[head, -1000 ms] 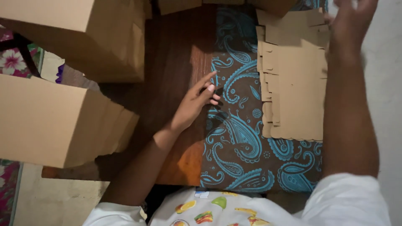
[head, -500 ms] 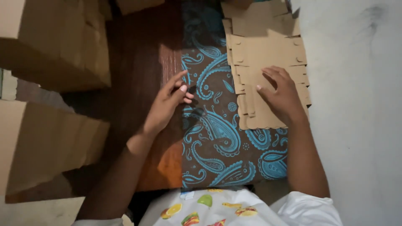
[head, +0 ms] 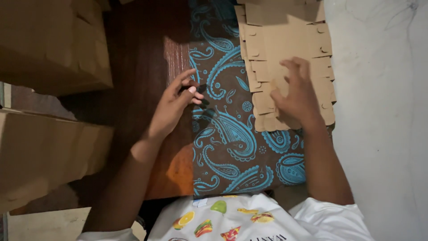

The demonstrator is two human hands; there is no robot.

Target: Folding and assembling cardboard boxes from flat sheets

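Cardboard blanks (head: 285,40) stacked upper right; my right hand (head: 296,96) presses spread fingers there, steadying top sheet. Left hand (head: 174,107) rests relaxed, empty, on paisley cloth (head: 232,147) edge.

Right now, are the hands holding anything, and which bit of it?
The right hand lies flat on top of the stack of cardboard cutouts, not gripping. The left hand rests at the patterned cloth edge.

two big brown boxes (head: 49,44) far left, one behind the other | pile of flat brown box cut-outs (head: 285,49) top right, on the blue cloth
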